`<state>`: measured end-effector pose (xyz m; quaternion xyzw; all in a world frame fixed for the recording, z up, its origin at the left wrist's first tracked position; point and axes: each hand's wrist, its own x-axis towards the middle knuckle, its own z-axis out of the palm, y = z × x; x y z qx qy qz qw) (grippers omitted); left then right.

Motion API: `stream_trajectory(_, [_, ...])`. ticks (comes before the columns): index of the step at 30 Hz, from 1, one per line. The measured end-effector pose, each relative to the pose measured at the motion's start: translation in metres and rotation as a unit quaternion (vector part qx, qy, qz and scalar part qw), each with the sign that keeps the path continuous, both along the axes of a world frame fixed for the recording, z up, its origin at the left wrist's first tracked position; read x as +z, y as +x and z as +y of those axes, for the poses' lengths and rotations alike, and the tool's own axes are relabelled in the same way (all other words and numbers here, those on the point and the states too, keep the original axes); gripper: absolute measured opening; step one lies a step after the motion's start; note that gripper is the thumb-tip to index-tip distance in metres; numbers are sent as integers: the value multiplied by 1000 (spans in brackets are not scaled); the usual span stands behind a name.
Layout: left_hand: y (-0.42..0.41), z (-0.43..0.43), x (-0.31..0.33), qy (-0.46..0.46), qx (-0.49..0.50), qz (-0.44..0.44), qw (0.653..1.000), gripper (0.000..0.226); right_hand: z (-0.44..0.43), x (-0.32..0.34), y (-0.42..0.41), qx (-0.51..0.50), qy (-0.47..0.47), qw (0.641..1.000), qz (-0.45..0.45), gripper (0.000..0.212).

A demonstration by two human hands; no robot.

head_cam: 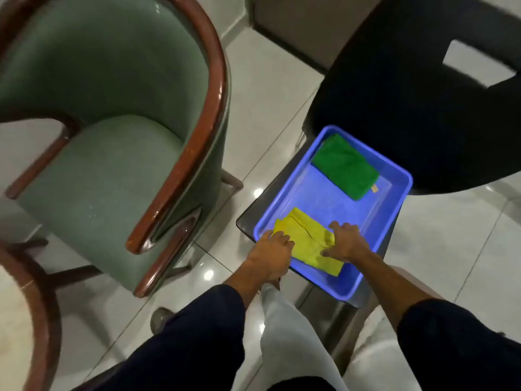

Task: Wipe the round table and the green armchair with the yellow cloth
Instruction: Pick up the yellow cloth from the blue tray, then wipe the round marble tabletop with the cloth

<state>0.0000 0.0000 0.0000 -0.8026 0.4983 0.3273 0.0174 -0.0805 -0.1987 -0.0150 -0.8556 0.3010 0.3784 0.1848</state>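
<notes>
Both your hands are down on the yellow cloth (307, 244) in the blue tray (393, 204): your left hand (272, 253) lies over its left edge with fingers laid flat and slightly apart, your right hand (348, 244) presses on its right side with fingers spread. Neither hand has clearly closed around the fabric; whether any finger is hooked under an edge, you cannot tell from here. The cloth lies flat and rumpled at the near end of the tray, not lifted.

So, by the look of it, you are at the very start or the very end, and the view does not settle which. No wiping is under way, and nothing on the furniture tells whether it has been wiped.

Further along the tray a folded green cloth (346, 167) sits at the far end, well apart from yours. The tray rests on a dark low stand (248, 218). To your left stands the green armchair (112, 153), near the tray but not touching it. Only a curved brown edge of the round table (42, 311) shows at the lower left.
</notes>
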Motion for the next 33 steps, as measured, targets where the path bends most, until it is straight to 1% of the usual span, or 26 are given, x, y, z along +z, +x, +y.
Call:
stream_trajectory(1, [-5, -10, -9, 27, 0, 10, 1000, 44, -1, -9, -4, 13, -17, 999, 28, 82])
stream_trajectory(2, [-6, -17, -15, 35, 11, 24, 999, 44, -2, -14, -6, 15, -33, 999, 38, 84])
stream_trajectory(4, [-9, -29, -29, 53, 29, 51, 997, 47, -2, -30, -16, -4, -44, 997, 63, 81])
stream_trajectory(6, [-8, -38, -40, 102, 52, 96, 989, 51, -3, -44, -24, -17, -53, 995, 84, 79])
stream_trajectory(8, [-6, -40, -45, 121, 87, 127, 981, 49, -6, -51, -30, -14, -60, 994, 95, 67])
stream_trajectory(10, [-6, -41, -42, 78, 146, 148, 975, 43, -8, -47, -31, -15, -30, 996, 86, 44])
stream_trajectory(11, [-7, -40, -34, 48, 199, 168, 964, 41, -7, -39, -30, -50, 0, 997, 62, 32])
stream_trajectory(12, [-8, -39, -24, 22, 265, 192, 945, 40, -6, -29, -28, -114, 42, 992, 29, 27])
stream_trajectory(13, [-9, -36, -13, 10, 328, 209, 921, 38, -4, -15, -26, -214, 97, 972, -7, 23])
stream_trajectory(14, [-9, -32, -1, 13, 377, 228, 898, 40, 0, 2, -21, -317, 157, 934, -43, 19])
stream_trajectory(15, [-9, -26, 10, 30, 416, 262, 870, 48, 5, 19, -18, -399, 209, 890, -77, 16])
stream_trajectory(16, [-9, -17, 22, 54, 459, 322, 826, 62, 11, 38, -12, -448, 256, 849, -113, 12])
stream_trajectory(17, [-9, -6, 33, 70, 504, 419, 752, 74, 19, 57, -6, -474, 295, 817, -147, 10])
stream_trajectory(18, [-8, 7, 44, 79, 534, 523, 660, 83, 29, 76, 0, -486, 330, 790, -174, 14])
stream_trajectory(19, [-7, 20, 52, 65, 543, 607, 576, 90, 39, 94, 8, -488, 365, 770, -191, 19])
stream_trajectory(20, [-7, 32, 57, 35, 549, 665, 506, 94, 50, 108, 14, -490, 402, 748, -196, 23])
stream_trajectory(21, [-6, 45, 64, -12, 563, 694, 448, 94, 62, 121, 21, -485, 438, 732, -194, 29])
stream_trajectory(22, [-5, 57, 69, -69, 586, 700, 402, 88, 76, 133, 28, -476, 473, 718, -186, 36])
stream_trajectory(23, [-5, 69, 73, -132, 618, 690, 353, 79, 93, 144, 36, -462, 510, 706, -169, 45])
stream_trajectory(25, [0, 94, 81, -255, 678, 639, 259, 63, 126, 160, 49, -421, 583, 683, -128, 60])
stream_trajectory(26, [4, 113, 84, -308, 699, 609, 213, 59, 146, 164, 56, -395, 604, 684, -102, 64])
stream_trajectory(27, [8, 137, 85, -354, 715, 576, 179, 56, 167, 168, 61, -372, 606, 698, -79, 64])
stream_trajectory(28, [12, 168, 84, -390, 732, 536, 157, 53, 188, 168, 67, -345, 594, 724, -58, 60])
stream_trajectory(29, [14, 203, 84, -420, 746, 496, 143, 52, 210, 168, 74, -306, 574, 758, -41, 54])
stream_trajectory(31, [11, 273, 80, -438, 778, 429, 135, 54, 250, 164, 88, -207, 529, 823, -22, 45])
stream_trajectory(33, [-2, 351, 64, -424, 812, 380, 132, 41, 305, 152, 107, -126, 467, 874, -43, 42])
